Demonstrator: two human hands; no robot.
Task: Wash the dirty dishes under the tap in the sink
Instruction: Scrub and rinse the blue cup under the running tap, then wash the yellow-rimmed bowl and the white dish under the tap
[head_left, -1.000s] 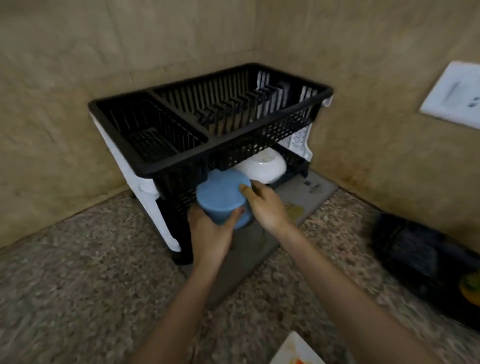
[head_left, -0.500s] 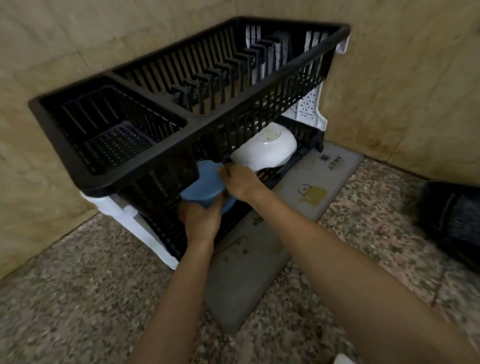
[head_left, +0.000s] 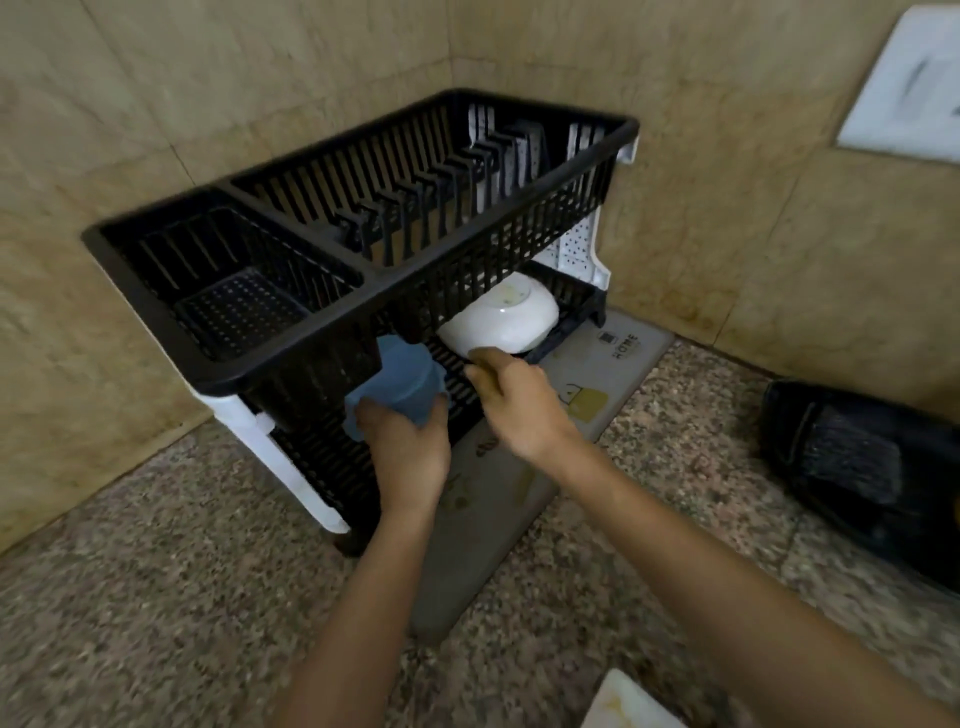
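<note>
Rack lower tier: left hand grips blue bowl; right hand loosely curled, empty, beside white bowl.

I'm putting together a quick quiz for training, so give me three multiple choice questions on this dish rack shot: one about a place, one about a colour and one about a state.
1. Where on the dish rack does the white bowl sit?
A) top tier
B) lower tier
C) cutlery basket

2. What colour is the bowl that the left hand holds?
A) blue
B) red
C) green

3. How does the white bowl lie?
A) upside down
B) rim up
C) on its edge

Answers:
1 B: it lies under the upper basket.
2 A: the blue bowl is in its fingers.
3 A: its foot ring faces up.
</note>
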